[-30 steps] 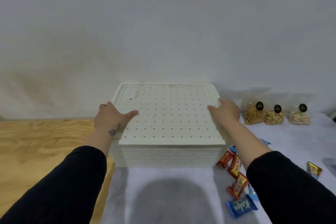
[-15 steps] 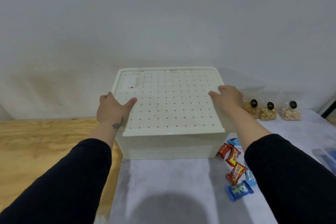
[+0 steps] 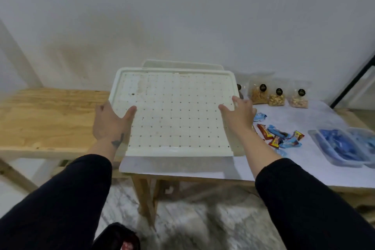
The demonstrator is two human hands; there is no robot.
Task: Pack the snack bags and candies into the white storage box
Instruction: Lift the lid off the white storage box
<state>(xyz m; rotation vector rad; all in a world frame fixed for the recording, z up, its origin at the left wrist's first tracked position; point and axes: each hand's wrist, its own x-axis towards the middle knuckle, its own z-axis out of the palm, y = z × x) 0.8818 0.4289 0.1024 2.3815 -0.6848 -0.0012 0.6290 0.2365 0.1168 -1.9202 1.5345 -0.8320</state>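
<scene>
- Box [image 3: 182, 64]: only its far rim shows at 12 o'clock behind the raised lid [image 3: 174, 113], on the worktop [image 3: 304, 170].
- Left hand [image 3: 110, 123] and right hand [image 3: 238, 116] grip the lid's side edges, thumbs on top (probably to clear the opening for packing).
- Snack bags [image 3: 276, 97] line the wall at 2 o'clock; candies [image 3: 280, 138] lie at 3.
- The wooden top [image 3: 46, 115] at 9 o'clock looks like room for setting the lid down.
</scene>
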